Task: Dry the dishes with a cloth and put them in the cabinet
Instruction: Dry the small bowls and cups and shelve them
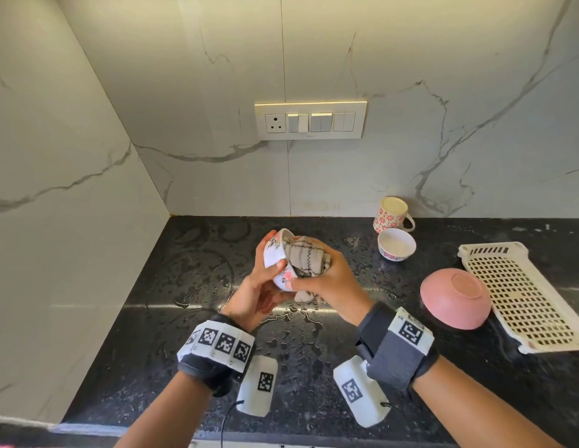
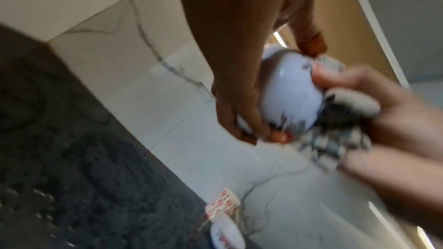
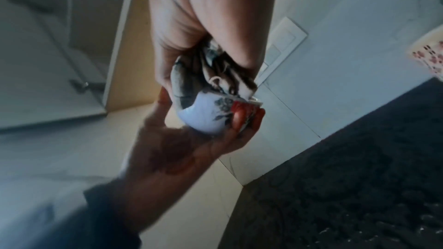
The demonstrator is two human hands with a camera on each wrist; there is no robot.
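Floral bowl (image 1: 279, 258): centre of the head view, held in the air above the wet black counter (image 1: 191, 286), between both hands; small, white, with red and grey flowers.
Left hand (image 1: 260, 287): just left of centre, fingers curled round the bowl's outer wall, thumb lying across the side nearest the camera; in the left wrist view the fingertips (image 2: 279, 136) press at the lower rim.
Bowl, which way it points: tipped on its side, mouth toward the right of the frame and the right hand, base toward the left palm; its rim-to-base axis runs roughly level, left to right.
Cloth (image 1: 309, 258): checked grey and white, bunched up and pushed into the bowl's mouth, one end hanging below the hands.
Right hand (image 1: 327, 282): just right of centre, fingers closed round the wad of cloth, thumb touching the bowl's lower rim; the right wrist view shows the cloth gripped in the fist and meeting the bowl.
Flowered mug (image 1: 391, 215): upper right of centre, standing on the counter against the marble wall.
White bowl (image 1: 396, 244): upright just in front of the mug.
Pink bowl (image 1: 454, 297): right of the hands, upside down, tilted against the tray's edge.
Slotted tray (image 1: 520, 295): far right, cream plastic, lying on the counter.
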